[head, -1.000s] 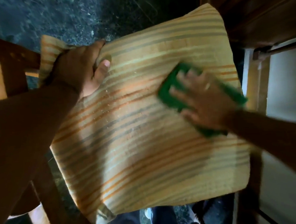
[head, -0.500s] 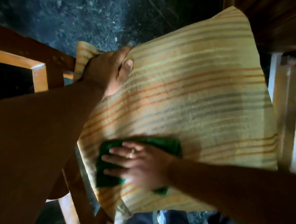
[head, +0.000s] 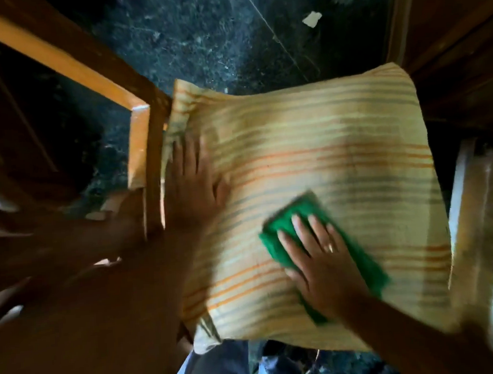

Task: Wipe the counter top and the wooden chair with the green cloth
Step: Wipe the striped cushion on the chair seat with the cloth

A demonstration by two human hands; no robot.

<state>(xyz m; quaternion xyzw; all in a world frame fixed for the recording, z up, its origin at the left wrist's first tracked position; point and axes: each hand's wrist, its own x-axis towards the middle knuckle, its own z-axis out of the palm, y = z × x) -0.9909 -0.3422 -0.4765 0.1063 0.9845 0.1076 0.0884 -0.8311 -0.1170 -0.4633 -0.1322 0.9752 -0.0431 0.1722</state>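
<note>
A yellow cushion (head: 325, 158) with orange and grey stripes lies on the wooden chair (head: 140, 141). My right hand (head: 317, 257) presses flat on the green cloth (head: 358, 255), which lies on the cushion's lower middle, fingers spread over it. My left hand (head: 192, 184) rests flat and open on the cushion's left side, beside the chair's wooden arm. The picture is blurred by motion.
A dark speckled floor (head: 229, 36) lies beyond the cushion, with a scrap of white paper (head: 311, 18) on it. Dark wooden furniture (head: 458, 55) stands at the right. A pale wooden frame (head: 469, 215) borders the cushion's right edge. My legs (head: 220, 369) show below.
My left hand has let go of the cushion's top-left corner and now lies flat lower on its left side. My right hand has slid the green cloth from lower left toward the middle.
</note>
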